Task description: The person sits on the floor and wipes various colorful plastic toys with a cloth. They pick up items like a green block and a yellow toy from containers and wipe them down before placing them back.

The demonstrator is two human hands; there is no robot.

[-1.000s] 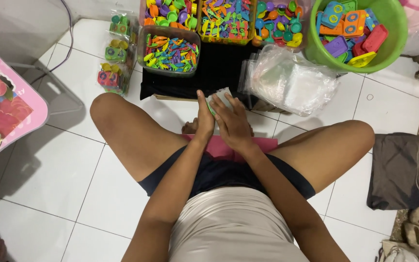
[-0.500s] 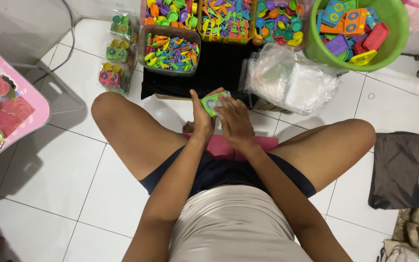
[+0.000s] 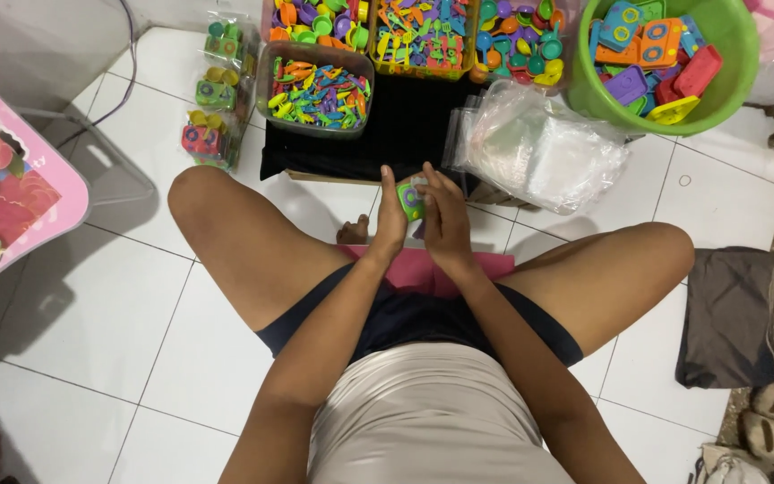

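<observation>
Person sits cross-legged on white tile. Both hands are up in front of the knees, working 1 small green toy piece that looks wrapped in a clear bag.

Left hand: fingers curled, thumb and fingertips pinching the green piece from the left side. Right hand: fingers pressed together, laid against the piece's right side. Can't tell whether they grip the bag film or just steady it.

Looks done: a row of filled clear packets lies on the floor at upper left, colourful toys inside.

Looks left: plenty. The stack of empty clear bags is still thick, the trays of small plastic toys are full, and the green basin is loaded with bigger pieces.

My read: 1 packet is mid-fill, not yet sealed or set aside, and the batch is at an early-to-middle stage.
</observation>
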